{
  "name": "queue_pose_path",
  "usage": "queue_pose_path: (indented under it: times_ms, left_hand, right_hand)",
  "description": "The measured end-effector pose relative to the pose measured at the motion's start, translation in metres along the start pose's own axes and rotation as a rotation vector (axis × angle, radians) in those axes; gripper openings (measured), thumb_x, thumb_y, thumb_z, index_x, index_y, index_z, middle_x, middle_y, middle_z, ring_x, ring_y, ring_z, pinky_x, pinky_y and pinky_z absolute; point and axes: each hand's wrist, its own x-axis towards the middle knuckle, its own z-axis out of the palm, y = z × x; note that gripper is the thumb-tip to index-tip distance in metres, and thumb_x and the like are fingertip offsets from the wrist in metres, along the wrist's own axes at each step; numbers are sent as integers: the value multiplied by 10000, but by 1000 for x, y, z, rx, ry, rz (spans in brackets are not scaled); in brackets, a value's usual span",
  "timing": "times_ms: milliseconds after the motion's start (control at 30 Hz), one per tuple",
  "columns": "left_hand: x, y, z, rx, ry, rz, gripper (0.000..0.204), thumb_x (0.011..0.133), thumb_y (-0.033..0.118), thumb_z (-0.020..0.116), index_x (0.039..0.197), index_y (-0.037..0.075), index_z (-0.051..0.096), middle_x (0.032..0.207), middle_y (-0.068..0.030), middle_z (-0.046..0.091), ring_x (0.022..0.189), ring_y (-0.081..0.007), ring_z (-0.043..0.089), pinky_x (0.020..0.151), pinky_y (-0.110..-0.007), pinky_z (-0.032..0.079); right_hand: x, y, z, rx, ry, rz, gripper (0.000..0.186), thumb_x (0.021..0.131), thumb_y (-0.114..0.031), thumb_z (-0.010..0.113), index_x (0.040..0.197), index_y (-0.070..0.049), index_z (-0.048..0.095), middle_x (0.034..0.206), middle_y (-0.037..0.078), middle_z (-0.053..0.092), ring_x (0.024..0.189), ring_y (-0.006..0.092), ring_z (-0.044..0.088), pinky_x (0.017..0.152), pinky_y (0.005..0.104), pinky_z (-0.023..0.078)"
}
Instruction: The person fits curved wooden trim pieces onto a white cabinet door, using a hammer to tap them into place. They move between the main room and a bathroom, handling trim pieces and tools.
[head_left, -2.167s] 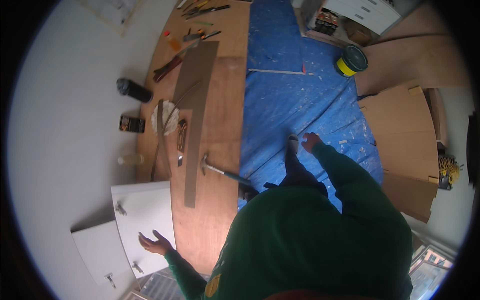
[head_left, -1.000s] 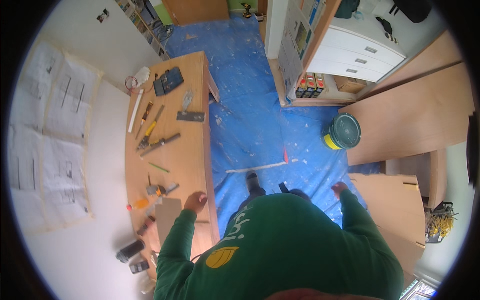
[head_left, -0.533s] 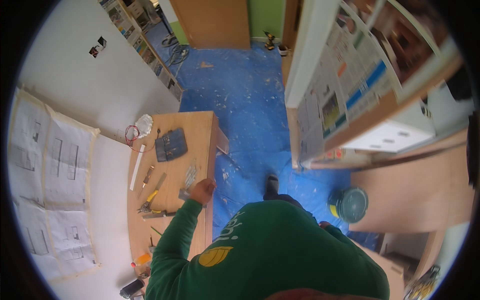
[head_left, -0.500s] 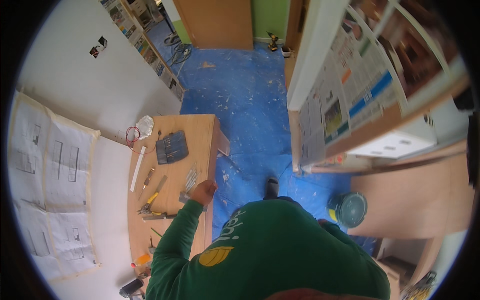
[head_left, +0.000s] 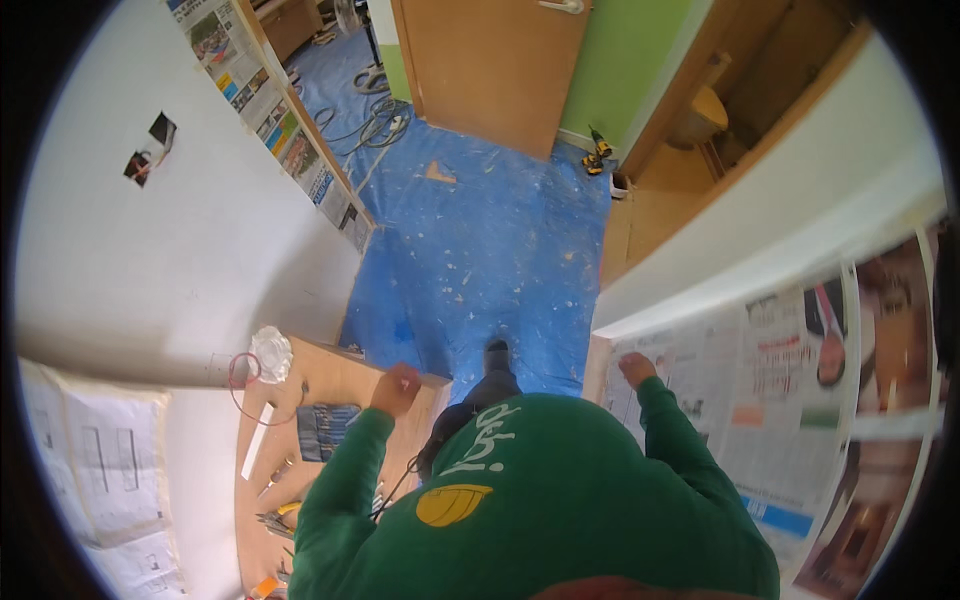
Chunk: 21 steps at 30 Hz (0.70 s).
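My left hand is loosely closed, with nothing visible in it. It hovers by the far right corner of the wooden worktop, near a dark tool pouch. My right hand, also curled closed and showing nothing held, is beside the newspaper-covered surface on the right. A dark shoe stands forward on the blue floor sheet. Along the worktop lie a white strip, a screwdriver and yellow-handled pliers, partly hidden by my left arm.
Ahead is a wooden door with a green wall beside it. A cordless drill stands by the right doorway. Looped hoses lie on the floor at the left opening. A red cable and crumpled white material sit at the worktop's far end.
I have moved forward along the worktop, and the view has turned toward the right. My right hand has come into view. My left hand has shifted toward the worktop's far corner.
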Motion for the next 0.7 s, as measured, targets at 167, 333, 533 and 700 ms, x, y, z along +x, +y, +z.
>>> queue_pose_path:
  times_ms: [167,333,533,700]
  left_hand:
    - [173,19,-86,21,63,-28,140,922,103,688,989,37,585,991,-129,700,877,-236,685,799,-368,550]
    - [318,-16,-123,-13,81,-179,135,931,129,676,1021,50,615,1031,-129,697,914,-238,679,834,-368,539]
    - [368,-121,-128,283,249,-562,152,934,192,647,1013,62,660,982,-188,704,920,-332,682,828,-420,531]
    - [359,-170,-155,290,56,-795,232,944,287,625,954,65,690,986,-197,710,951,-404,679,822,-494,524]
  right_hand:
    - [55,-36,-31,-464,-745,62,328,994,-288,494,1191,-122,698,1182,178,708,1091,345,677,979,474,522]
    - [133,-16,-26,-63,-734,451,383,998,-344,462,1139,-83,705,1147,196,713,1064,341,682,961,494,511]
    - [369,-58,-32,-377,-833,-4,403,975,-348,476,1062,-62,746,1133,220,717,1053,348,694,970,519,505]
    - [668,-102,-93,-673,-490,-515,391,952,-372,520,1005,-72,765,1102,203,728,1030,371,683,957,525,522]
